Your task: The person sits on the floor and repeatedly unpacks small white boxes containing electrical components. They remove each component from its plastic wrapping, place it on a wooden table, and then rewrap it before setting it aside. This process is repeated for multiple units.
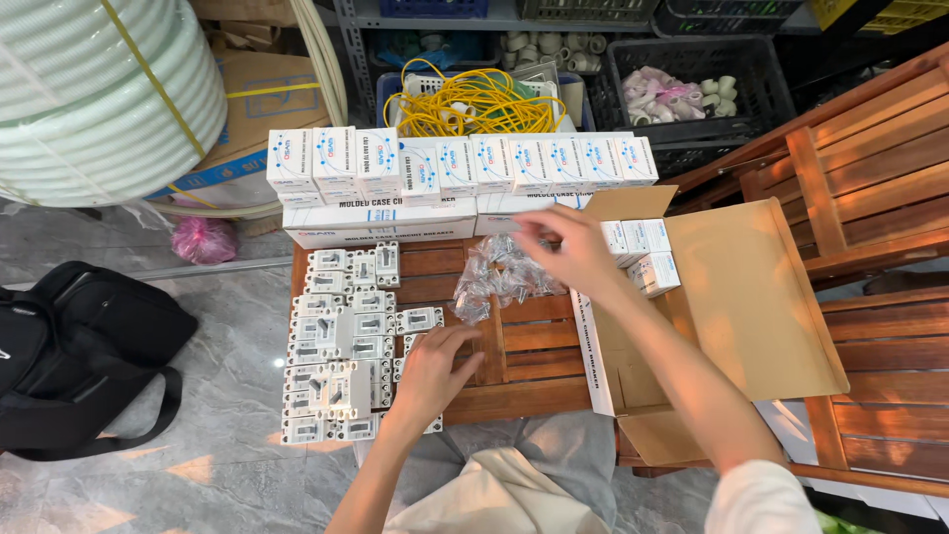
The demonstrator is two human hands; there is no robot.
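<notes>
This is looking like an electrical supply shop or its stockroom. Metal shelving (415, 20) is holding crates of white pipe fittings (682, 94), a big coil of pale corrugated conduit (94, 94) is sitting at the left, and rows of small white product boxes (465, 163) and grey circuit breakers (341, 336) are covering the wooden desk (524, 371).
</notes>
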